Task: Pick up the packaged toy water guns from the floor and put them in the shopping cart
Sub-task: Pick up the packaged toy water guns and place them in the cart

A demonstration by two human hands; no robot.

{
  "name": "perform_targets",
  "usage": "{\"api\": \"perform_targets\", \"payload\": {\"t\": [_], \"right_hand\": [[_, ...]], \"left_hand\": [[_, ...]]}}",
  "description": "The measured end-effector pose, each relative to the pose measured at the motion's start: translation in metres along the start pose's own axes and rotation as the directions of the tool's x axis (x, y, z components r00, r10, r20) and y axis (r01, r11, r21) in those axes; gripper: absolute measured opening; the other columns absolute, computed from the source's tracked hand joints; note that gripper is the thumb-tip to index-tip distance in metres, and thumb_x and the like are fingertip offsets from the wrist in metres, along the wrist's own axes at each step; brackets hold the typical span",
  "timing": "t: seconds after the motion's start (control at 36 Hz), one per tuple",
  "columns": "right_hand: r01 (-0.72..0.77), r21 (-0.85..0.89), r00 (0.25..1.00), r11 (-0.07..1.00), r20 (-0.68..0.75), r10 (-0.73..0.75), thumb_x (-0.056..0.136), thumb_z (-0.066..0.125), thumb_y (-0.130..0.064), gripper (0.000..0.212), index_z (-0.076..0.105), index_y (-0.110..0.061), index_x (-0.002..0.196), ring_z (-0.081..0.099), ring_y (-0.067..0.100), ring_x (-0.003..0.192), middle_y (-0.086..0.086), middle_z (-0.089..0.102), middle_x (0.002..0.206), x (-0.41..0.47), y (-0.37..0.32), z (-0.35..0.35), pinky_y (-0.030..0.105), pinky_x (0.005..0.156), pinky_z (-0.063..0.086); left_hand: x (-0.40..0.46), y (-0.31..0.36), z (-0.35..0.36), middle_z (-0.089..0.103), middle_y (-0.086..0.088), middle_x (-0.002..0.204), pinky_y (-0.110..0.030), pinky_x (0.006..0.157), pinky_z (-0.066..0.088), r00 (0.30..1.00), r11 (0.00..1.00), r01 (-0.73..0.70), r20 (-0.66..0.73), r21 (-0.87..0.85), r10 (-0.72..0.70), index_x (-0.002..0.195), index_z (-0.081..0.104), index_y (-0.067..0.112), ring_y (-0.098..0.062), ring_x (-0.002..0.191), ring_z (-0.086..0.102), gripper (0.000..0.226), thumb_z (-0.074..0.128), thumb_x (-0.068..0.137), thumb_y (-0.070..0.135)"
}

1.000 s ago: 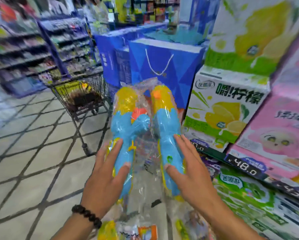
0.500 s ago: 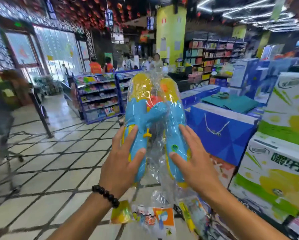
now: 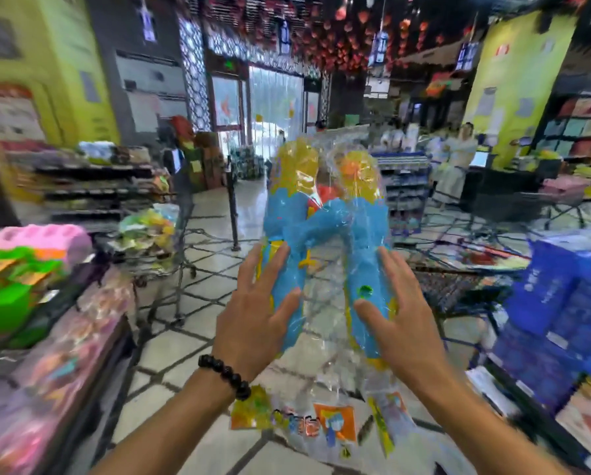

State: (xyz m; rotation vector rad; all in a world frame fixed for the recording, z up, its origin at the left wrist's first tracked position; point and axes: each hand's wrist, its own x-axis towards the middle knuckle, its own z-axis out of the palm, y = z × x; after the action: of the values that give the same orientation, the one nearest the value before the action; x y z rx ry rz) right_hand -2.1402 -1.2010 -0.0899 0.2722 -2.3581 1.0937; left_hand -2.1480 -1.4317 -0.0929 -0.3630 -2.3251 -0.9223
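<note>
**Water guns lifted, cart drop still to do**

Head view: the packaged toy water guns [image 3: 324, 234] are off the floor, held up at chest height in front of the person, two blue-and-yellow guns side by side in one clear plastic bag, header card hanging at the bottom. Pickup looks done; placing is left. A shopping cart [image 3: 157, 241] stands to the left, well apart from the package, with some colourful goods inside, though blur makes the contents hard to read. Another wire basket shape sits to the right behind the package; can't tell which one is the target.

Left hand [image 3: 253, 323] presses the left gun from the side, fingers [image 3: 270, 265] straight and spread, thumb lying across the front of the blue body. Right hand [image 3: 400, 323] mirrors it on the right gun, fingers extended upward, thumb on the front near the green cap. So the package is sandwiched between two flat palms, no curled grip visible. Both forearms reach forward and slightly inward; beaded bracelet [image 3: 225, 375] on the left wrist. Judgement: a squeeze hold on slick plastic, could slip.
</note>
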Motion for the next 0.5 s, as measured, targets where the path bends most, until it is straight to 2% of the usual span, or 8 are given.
{"api": "perform_targets", "payload": {"t": [0.08, 0.11, 0.22, 0.28, 0.33, 0.42, 0.5], "right_hand": [[0.042, 0.053, 0.996, 0.998, 0.081, -0.046, 0.092, 0.072, -0.031, 0.083, 0.026, -0.033, 0.161, 0.011, -0.004, 0.153, -0.016, 0.018, 0.168, 0.026, -0.017, 0.055, 0.028, 0.124, 0.016], [0.052, 0.060, 0.993, 0.997, 0.099, -0.058, 0.092, 0.073, -0.030, 0.083, 0.026, -0.033, 0.161, 0.011, -0.003, 0.153, -0.015, 0.018, 0.168, 0.031, -0.020, 0.068, 0.026, 0.124, 0.015], [0.114, 0.134, 0.975, 0.984, 0.173, -0.137, 0.094, 0.071, -0.028, 0.082, 0.025, -0.030, 0.161, 0.012, -0.005, 0.152, -0.016, 0.017, 0.167, 0.057, -0.034, 0.127, 0.007, 0.115, 0.008], [0.117, 0.176, 0.964, 0.977, 0.215, -0.154, 0.094, 0.070, -0.029, 0.082, 0.022, -0.032, 0.162, 0.013, -0.006, 0.151, -0.020, 0.016, 0.166, 0.073, -0.040, 0.157, 0.014, 0.117, 0.013], [0.114, 0.217, 0.956, 0.969, 0.240, -0.167, 0.094, 0.069, -0.031, 0.082, 0.022, -0.034, 0.162, 0.014, -0.004, 0.152, -0.020, 0.017, 0.166, 0.089, -0.042, 0.184, 0.024, 0.120, 0.018], [0.104, 0.279, 0.948, 0.955, 0.264, -0.180, 0.094, 0.070, -0.031, 0.082, 0.022, -0.034, 0.161, 0.013, -0.004, 0.152, -0.020, 0.017, 0.166, 0.116, -0.038, 0.221, 0.029, 0.123, 0.018], [0.108, 0.308, 0.940, 0.945, 0.279, -0.198, 0.095, 0.069, -0.030, 0.082, 0.022, -0.034, 0.161, 0.011, -0.005, 0.152, -0.021, 0.016, 0.166, 0.151, -0.027, 0.256, 0.029, 0.124, 0.018]], "left_hand": [[0.000, -0.047, -0.026, 0.004, 0.020, 0.166, -0.026, 0.097, 0.037, 0.998, 0.996, 0.066, -0.024, 0.065, -0.065, 0.150, 0.016, 0.062, 0.018, 0.139, 0.011, 0.061, 0.050, 0.099, 0.055], [0.000, -0.058, -0.031, 0.003, 0.018, 0.167, -0.024, 0.096, 0.033, 0.996, 0.994, 0.083, -0.026, 0.071, -0.081, 0.150, 0.015, 0.062, 0.020, 0.139, 0.006, 0.062, 0.049, 0.100, 0.055], [0.005, -0.104, -0.055, 0.007, 0.015, 0.167, -0.023, 0.098, 0.025, 0.987, 0.980, 0.146, -0.084, 0.136, -0.135, 0.154, 0.019, 0.053, 0.032, 0.130, -0.001, 0.060, 0.046, 0.100, 0.059], [0.011, -0.126, -0.065, 0.006, 0.016, 0.167, -0.023, 0.098, 0.027, 0.979, 0.968, 0.187, -0.117, 0.169, -0.169, 0.154, 0.019, 0.053, 0.036, 0.126, -0.005, 0.060, 0.044, 0.100, 0.059], [0.019, -0.150, -0.071, 0.005, 0.017, 0.167, -0.023, 0.097, 0.030, 0.972, 0.955, 0.214, -0.146, 0.206, -0.186, 0.154, 0.018, 0.055, 0.031, 0.130, -0.003, 0.062, 0.041, 0.097, 0.065], [0.040, -0.183, -0.071, 0.007, 0.018, 0.166, -0.022, 0.102, 0.029, 0.960, 0.939, 0.250, -0.187, 0.235, -0.208, 0.154, 0.019, 0.055, 0.009, 0.148, 0.008, 0.067, 0.034, 0.092, 0.074], [0.072, -0.209, -0.060, 0.005, 0.021, 0.165, -0.021, 0.100, 0.030, 0.949, 0.927, 0.289, -0.200, 0.240, -0.244, 0.153, 0.019, 0.056, 0.000, 0.152, 0.011, 0.064, 0.042, 0.095, 0.066]]}}
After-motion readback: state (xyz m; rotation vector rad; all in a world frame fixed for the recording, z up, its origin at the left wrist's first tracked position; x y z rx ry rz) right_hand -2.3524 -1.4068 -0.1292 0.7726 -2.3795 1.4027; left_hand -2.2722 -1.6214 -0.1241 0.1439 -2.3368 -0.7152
